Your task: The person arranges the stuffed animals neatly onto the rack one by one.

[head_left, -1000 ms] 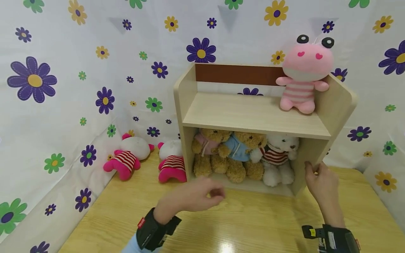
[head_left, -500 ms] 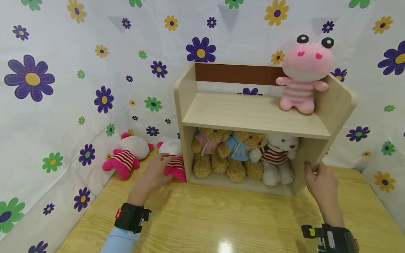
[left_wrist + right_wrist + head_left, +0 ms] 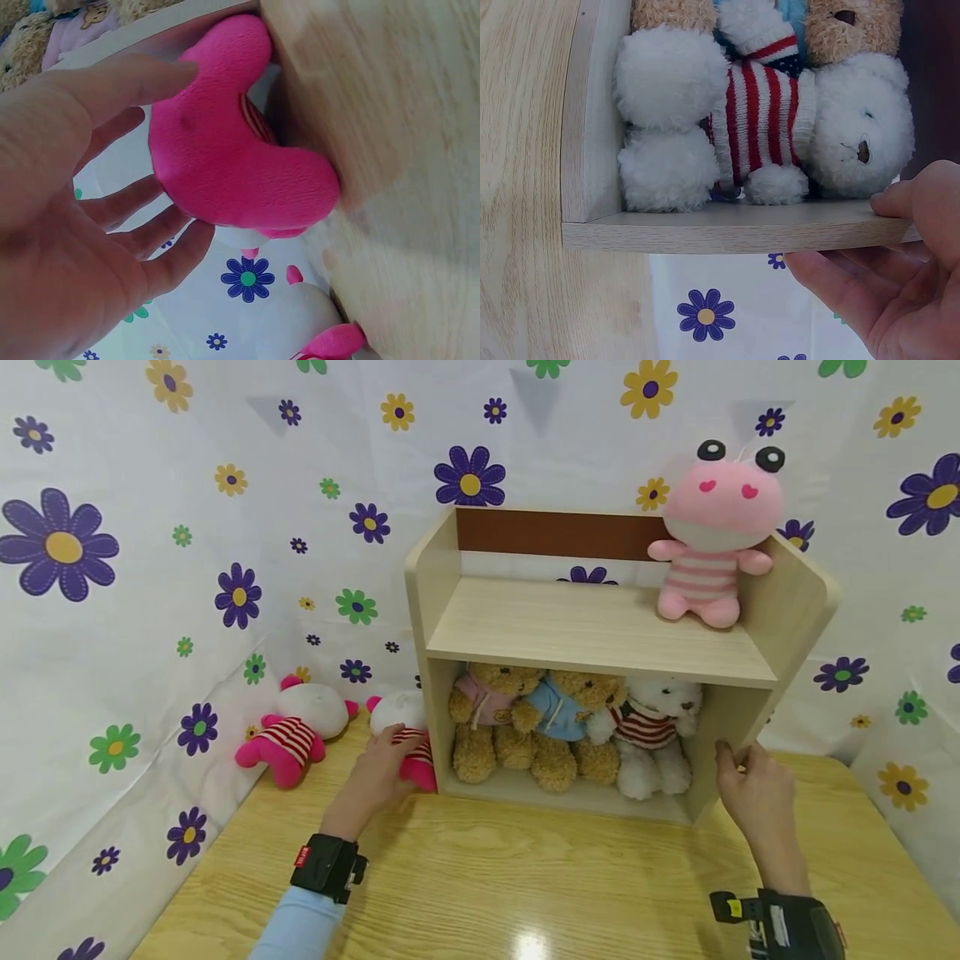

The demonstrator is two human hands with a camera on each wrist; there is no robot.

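My left hand (image 3: pixel 372 777) is at a pink plush toy (image 3: pixel 217 142) with a white head and a red-striped top, beside the shelf's left side. In the left wrist view the thumb lies over the toy's pink body and the fingertips reach its other side. My right hand (image 3: pixel 759 787) pinches the front edge of the right side panel of the light wooden shelf (image 3: pixel 742 234), thumb inside and fingers outside. Right beside that panel sits a white plush dog (image 3: pixel 765 127) in a red-striped sweater.
Two brown teddy bears (image 3: pixel 487 714) share the lower compartment with the white dog. On the top board sits a pink plush frog (image 3: pixel 716 552). Another pink-and-white plush toy (image 3: pixel 296 731) lies on the wooden table (image 3: pixel 480 877) by the flowered backdrop (image 3: pixel 322 493).
My left hand has swung left from in front of the shelf to the pink plush toy and now holds it. The right hand stays on the shelf's side panel.
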